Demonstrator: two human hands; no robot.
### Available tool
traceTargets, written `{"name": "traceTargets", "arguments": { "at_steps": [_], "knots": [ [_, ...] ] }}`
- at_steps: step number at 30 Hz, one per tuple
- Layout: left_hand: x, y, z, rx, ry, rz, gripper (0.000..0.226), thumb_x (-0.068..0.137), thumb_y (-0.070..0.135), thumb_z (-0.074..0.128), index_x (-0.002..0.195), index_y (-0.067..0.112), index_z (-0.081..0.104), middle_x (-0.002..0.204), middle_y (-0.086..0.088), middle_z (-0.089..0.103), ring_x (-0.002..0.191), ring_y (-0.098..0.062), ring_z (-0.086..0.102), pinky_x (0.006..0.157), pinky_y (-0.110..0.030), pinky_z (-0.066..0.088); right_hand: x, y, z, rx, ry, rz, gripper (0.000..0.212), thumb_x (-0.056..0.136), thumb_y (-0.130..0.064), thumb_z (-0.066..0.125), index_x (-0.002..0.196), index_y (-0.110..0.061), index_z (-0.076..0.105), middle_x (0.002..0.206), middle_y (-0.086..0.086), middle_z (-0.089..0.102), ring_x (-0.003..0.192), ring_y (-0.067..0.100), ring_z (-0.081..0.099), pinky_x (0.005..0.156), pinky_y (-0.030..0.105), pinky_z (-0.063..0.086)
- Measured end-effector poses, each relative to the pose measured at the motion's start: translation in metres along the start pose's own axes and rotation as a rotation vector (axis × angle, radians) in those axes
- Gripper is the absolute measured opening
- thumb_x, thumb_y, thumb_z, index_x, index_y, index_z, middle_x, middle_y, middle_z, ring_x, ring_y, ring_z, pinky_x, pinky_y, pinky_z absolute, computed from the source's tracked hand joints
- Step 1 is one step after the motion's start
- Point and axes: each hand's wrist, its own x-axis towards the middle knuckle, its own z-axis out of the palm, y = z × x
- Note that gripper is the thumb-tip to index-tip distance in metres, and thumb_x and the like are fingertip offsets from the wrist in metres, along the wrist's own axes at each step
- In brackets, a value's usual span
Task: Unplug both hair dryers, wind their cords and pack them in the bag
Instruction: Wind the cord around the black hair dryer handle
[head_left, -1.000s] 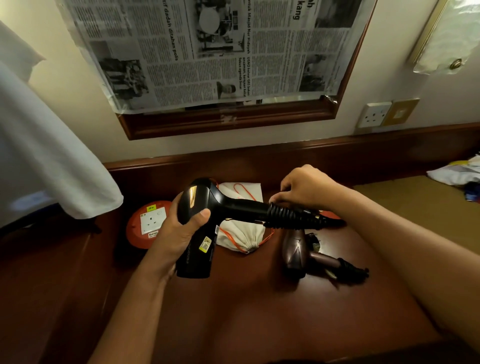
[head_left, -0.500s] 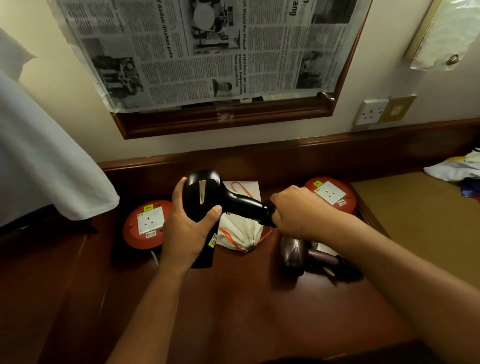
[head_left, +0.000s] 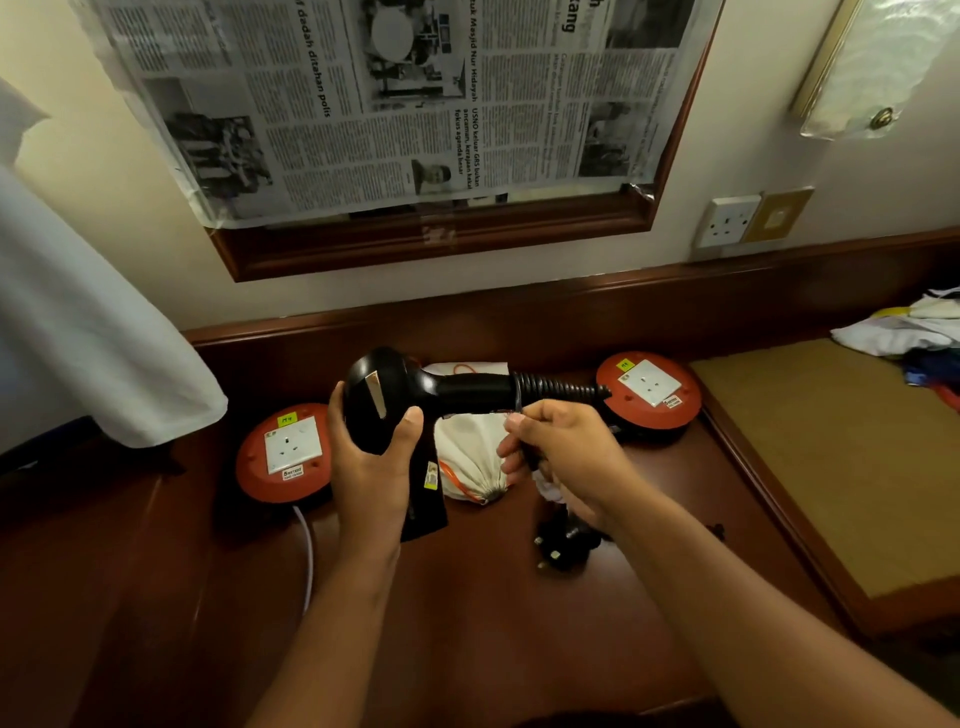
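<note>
My left hand (head_left: 376, 467) grips the body of a black hair dryer (head_left: 395, 400), held above the wooden desk with its handle pointing right. Its black cord (head_left: 558, 389) is coiled around the handle's end. My right hand (head_left: 566, 457) is closed on the cord just below the handle. A black plug (head_left: 563, 545) lies on the desk under my right wrist. A white drawstring bag (head_left: 470, 457) with an orange cord lies behind the dryer. The second hair dryer is hidden by my right hand.
Two round orange extension reels with white sockets sit on the desk, one at the left (head_left: 285, 452) and one at the right (head_left: 649, 392). A wall socket (head_left: 727, 221) is above. White cloth (head_left: 78, 332) hangs at the left. Clothes (head_left: 909, 332) lie at far right.
My left hand has turned the dryer so its handle points more to the right. My right hand dropped from the handle to the cord below it, and now covers the second dryer.
</note>
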Motion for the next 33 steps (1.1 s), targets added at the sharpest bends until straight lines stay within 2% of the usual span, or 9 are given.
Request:
{"name": "traceTargets", "arguments": {
  "at_steps": [4, 6, 8, 13, 16, 22, 25, 29, 33],
  "knots": [
    [-0.002, 0.001, 0.001, -0.128, 0.012, -0.099, 0.071, 0.083, 0.028, 0.071, 0.143, 0.034, 0.034, 0.131, 0.004, 0.054, 0.116, -0.014, 0.056, 0.093, -0.034, 0.05, -0.001, 0.014, 0.0, -0.104, -0.144, 0.034, 0.04, 0.1, -0.031, 0.042, 0.085, -0.001, 0.064, 0.071, 0.014, 0.069, 0.05, 0.01, 0.056, 0.053, 0.021, 0.045],
    [-0.002, 0.001, -0.001, -0.174, 0.01, -0.137, 0.069, 0.083, 0.028, 0.071, 0.142, 0.034, 0.035, 0.129, 0.004, 0.055, 0.112, -0.015, 0.057, 0.086, -0.032, 0.051, 0.002, 0.022, -0.001, -0.184, -0.177, 0.041, 0.046, 0.1, -0.038, 0.039, 0.085, -0.002, 0.064, 0.063, 0.009, 0.065, 0.049, 0.008, 0.054, 0.064, 0.017, 0.045],
    [-0.002, 0.001, -0.002, -0.19, -0.011, -0.169, 0.065, 0.084, 0.028, 0.07, 0.14, 0.034, 0.038, 0.125, 0.005, 0.057, 0.11, -0.016, 0.059, 0.083, -0.033, 0.052, 0.005, 0.03, -0.004, -0.138, -0.218, 0.043, 0.041, 0.099, -0.038, 0.039, 0.086, -0.007, 0.064, 0.06, 0.003, 0.06, 0.055, 0.013, 0.054, 0.07, 0.025, 0.043],
    [0.004, -0.002, -0.007, -0.256, -0.037, -0.324, 0.056, 0.082, 0.031, 0.071, 0.132, 0.036, 0.046, 0.121, -0.002, 0.062, 0.104, -0.026, 0.064, 0.087, -0.05, 0.054, 0.01, 0.048, -0.005, 0.001, -0.274, 0.036, 0.023, 0.101, -0.019, 0.04, 0.093, -0.01, 0.06, 0.067, 0.0, 0.053, 0.054, 0.012, 0.043, 0.049, 0.025, 0.032],
    [0.006, -0.001, -0.013, -0.226, -0.086, -0.33, 0.057, 0.082, 0.031, 0.071, 0.134, 0.032, 0.047, 0.119, -0.005, 0.063, 0.099, -0.027, 0.066, 0.082, -0.047, 0.056, 0.015, 0.051, -0.008, -0.042, -0.208, 0.014, 0.022, 0.1, -0.015, 0.043, 0.086, -0.007, 0.058, 0.061, 0.002, 0.043, 0.045, 0.011, 0.032, 0.042, 0.025, 0.029],
    [0.007, 0.008, -0.027, -0.224, -0.223, -0.368, 0.037, 0.087, 0.03, 0.063, 0.124, 0.029, 0.054, 0.101, -0.007, 0.068, 0.078, -0.021, 0.069, 0.053, -0.029, 0.054, 0.029, 0.038, -0.025, -0.377, -0.165, -0.072, 0.039, 0.092, -0.039, 0.054, 0.072, -0.007, 0.061, 0.051, -0.002, 0.04, 0.039, 0.005, 0.037, 0.044, 0.02, 0.033],
    [0.009, 0.013, -0.036, -0.212, -0.29, -0.333, 0.032, 0.087, 0.027, 0.062, 0.117, 0.036, 0.056, 0.098, -0.006, 0.07, 0.075, -0.02, 0.07, 0.055, -0.03, 0.056, 0.034, 0.019, -0.047, -0.596, -0.2, 0.025, 0.029, 0.088, -0.036, 0.061, 0.068, -0.017, 0.058, 0.06, -0.004, 0.05, 0.054, 0.009, 0.046, 0.054, 0.019, 0.038],
    [0.012, 0.02, -0.042, -0.15, -0.398, -0.259, 0.046, 0.079, 0.035, 0.065, 0.122, 0.039, 0.052, 0.107, -0.006, 0.068, 0.085, -0.021, 0.071, 0.059, -0.029, 0.057, 0.047, -0.017, -0.063, -0.739, -0.407, -0.084, 0.013, 0.089, -0.001, 0.056, 0.077, -0.004, 0.061, 0.073, 0.009, 0.058, 0.061, 0.015, 0.055, 0.058, 0.019, 0.046],
    [0.015, 0.023, -0.04, -0.09, -0.466, -0.174, 0.054, 0.074, 0.039, 0.067, 0.124, 0.043, 0.048, 0.115, -0.003, 0.066, 0.095, -0.02, 0.07, 0.066, -0.028, 0.056, 0.064, -0.037, -0.056, -0.929, -0.41, -0.092, 0.016, 0.089, -0.013, 0.06, 0.077, -0.004, 0.065, 0.07, 0.005, 0.062, 0.062, 0.01, 0.058, 0.066, 0.028, 0.051]
  ]
}}
